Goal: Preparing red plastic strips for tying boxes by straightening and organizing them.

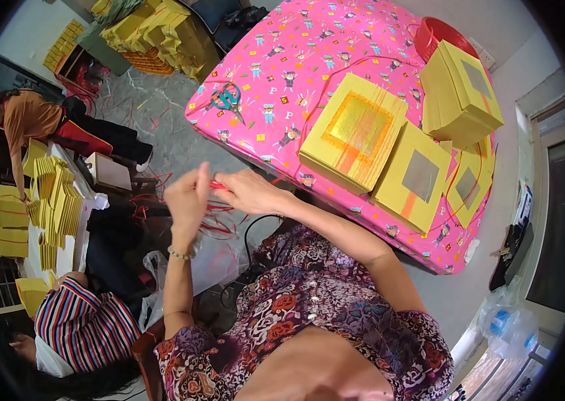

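In front of me, off the table's near edge, my two hands are raised close together. My left hand, with a beaded bracelet at the wrist, is closed with the thumb upward. My right hand is closed on a red plastic strap, which runs across to the left hand. Loose red strands hang below the hands. Nearest on the pink table, a yellow paper stack bears a gold panel. Beside it lies another yellow stack with a grey square. The left hand's fingertips are partly hidden.
Green-handled scissors lie on the patterned pink tablecloth. A taller yellow stack and a red strap coil stand at the right. At left, two people work by a table with folded yellow paper. Red scraps litter the floor.
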`<state>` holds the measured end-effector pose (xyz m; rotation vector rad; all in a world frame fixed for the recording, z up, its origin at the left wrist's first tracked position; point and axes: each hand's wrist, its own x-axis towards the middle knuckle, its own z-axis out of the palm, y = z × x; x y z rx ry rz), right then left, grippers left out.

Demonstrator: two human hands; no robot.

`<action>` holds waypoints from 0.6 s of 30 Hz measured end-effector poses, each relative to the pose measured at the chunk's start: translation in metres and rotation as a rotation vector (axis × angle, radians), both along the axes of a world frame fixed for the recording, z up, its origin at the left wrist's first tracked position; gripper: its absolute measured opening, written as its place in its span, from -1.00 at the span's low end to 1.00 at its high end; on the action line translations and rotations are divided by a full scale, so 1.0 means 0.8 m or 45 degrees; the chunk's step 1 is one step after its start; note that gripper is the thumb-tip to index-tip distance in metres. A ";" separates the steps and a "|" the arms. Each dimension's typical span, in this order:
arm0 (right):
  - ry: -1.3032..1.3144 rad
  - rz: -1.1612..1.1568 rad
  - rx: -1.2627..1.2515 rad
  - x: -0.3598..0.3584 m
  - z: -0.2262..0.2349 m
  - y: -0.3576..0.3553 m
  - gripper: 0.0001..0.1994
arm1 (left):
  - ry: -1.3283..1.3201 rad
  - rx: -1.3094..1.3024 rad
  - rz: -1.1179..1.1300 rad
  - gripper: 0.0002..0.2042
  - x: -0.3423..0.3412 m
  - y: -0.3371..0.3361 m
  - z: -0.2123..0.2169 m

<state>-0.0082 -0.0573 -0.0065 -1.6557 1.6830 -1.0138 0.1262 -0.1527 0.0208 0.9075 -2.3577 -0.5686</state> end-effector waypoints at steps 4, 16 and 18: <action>-0.178 0.096 -0.057 -0.007 -0.035 0.006 -0.67 | 0.422 -0.055 0.234 -0.69 0.041 -0.069 0.007; 0.165 0.033 0.117 0.013 -0.022 -0.002 -0.67 | 0.124 -0.341 -0.052 -0.80 0.028 -0.048 0.033; 0.202 0.042 0.063 0.022 -0.019 -0.009 -0.66 | -0.031 0.009 -0.497 -0.78 0.015 -0.036 0.017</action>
